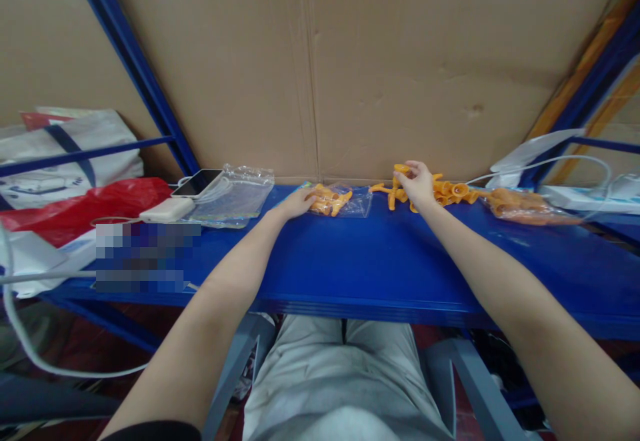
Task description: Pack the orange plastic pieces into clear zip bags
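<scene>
My left hand (299, 204) is closed on the near-left end of a clear plastic bag (361, 202), which lies flat on the blue shelf. Several orange plastic parts (331, 201) show in the bag, just beside my fingertips. Between the thumb and fingers of my right hand (419, 182), an orange plastic part (401, 169) is pinched, raised above a loose pile. That pile of orange parts (453, 193), with tube-like openings, spreads around and behind my right hand. My right hand partly hides it.
A filled bag of orange parts (530, 206) rests to the right. On the left are a clear zip bag (240, 194), a phone (198, 183), a white power bank (167, 210) and a red plastic bag (95, 208). Cardboard (350, 68) stands behind the blue shelf (350, 261).
</scene>
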A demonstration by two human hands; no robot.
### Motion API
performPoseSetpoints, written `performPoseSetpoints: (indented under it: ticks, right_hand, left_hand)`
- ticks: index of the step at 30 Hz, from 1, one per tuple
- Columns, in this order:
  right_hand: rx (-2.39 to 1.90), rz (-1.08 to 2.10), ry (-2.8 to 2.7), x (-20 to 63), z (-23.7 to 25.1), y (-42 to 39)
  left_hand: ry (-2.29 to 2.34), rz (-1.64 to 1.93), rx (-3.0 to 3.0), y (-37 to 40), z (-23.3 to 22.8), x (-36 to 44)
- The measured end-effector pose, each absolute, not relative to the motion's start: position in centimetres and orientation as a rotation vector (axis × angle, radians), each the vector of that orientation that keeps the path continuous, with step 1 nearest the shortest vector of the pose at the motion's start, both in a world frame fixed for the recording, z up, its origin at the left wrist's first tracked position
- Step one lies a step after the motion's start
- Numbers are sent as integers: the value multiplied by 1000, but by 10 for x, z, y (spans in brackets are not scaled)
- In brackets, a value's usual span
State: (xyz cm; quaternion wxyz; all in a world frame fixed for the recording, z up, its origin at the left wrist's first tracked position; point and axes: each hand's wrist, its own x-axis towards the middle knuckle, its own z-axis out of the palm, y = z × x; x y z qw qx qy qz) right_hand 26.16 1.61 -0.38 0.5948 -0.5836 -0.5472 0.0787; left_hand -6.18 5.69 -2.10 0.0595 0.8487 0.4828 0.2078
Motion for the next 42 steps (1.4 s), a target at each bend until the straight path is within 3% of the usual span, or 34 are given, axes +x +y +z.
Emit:
performPoseSetpoints:
  ticks: [11,18,22,42]
  right_hand:
    - [-1552,366,-1716,247,-16,10]
    - [-1851,-132,-2121,233,1,-14]
    - [-1849,-261,-2286,223,6,-23]
    - [-1662,-87,-2101,232,3,-9]
  left_hand:
    - [1453,652,2548,57,-21,-62]
    - [1463,651,2553,54,-20,-61]
    - [1436,643,2575,52,-19,-60]
    - [1181,660,2653,44,-16,-48]
